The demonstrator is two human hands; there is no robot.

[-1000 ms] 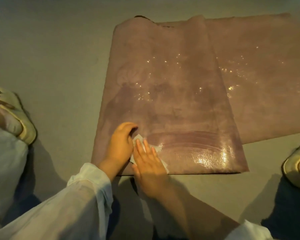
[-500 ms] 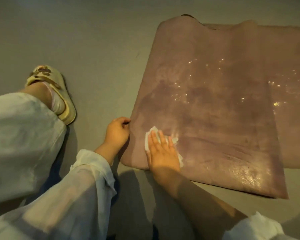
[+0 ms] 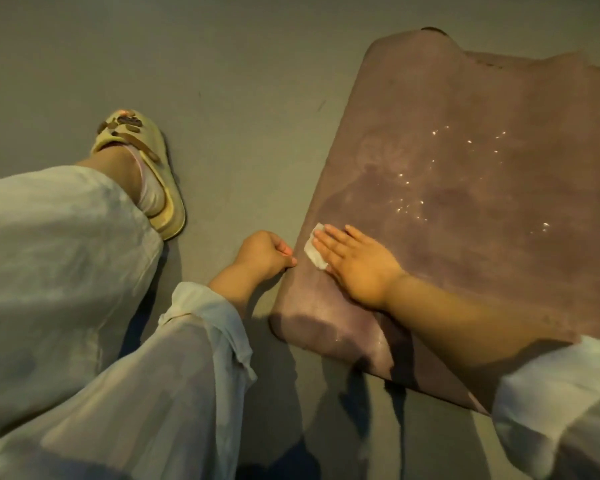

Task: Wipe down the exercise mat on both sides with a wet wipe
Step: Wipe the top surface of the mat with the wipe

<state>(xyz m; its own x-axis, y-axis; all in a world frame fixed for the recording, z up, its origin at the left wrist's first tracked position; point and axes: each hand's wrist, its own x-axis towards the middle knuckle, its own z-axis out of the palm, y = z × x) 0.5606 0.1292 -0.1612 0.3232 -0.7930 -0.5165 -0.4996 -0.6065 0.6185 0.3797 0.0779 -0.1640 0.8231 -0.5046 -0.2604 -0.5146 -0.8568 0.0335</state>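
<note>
A mauve exercise mat lies on the grey floor, folded over itself, with wet glints on its surface. My right hand lies flat with straight fingers on the mat near its left edge and presses a white wet wipe under the fingertips. My left hand sits just off the mat's left edge on the floor, fingers curled, fingertips at the mat's edge. Whether it grips the edge is unclear.
My left foot in a pale yellow sandal stands on the floor to the left of the hands. Loose light trousers and a white sleeve fill the lower left. Bare grey floor lies beyond.
My right hand has slid the wipe leftward to the mat's left edge. My left hand came off the mat onto the floor beside it. The view swung left, showing the sandal.
</note>
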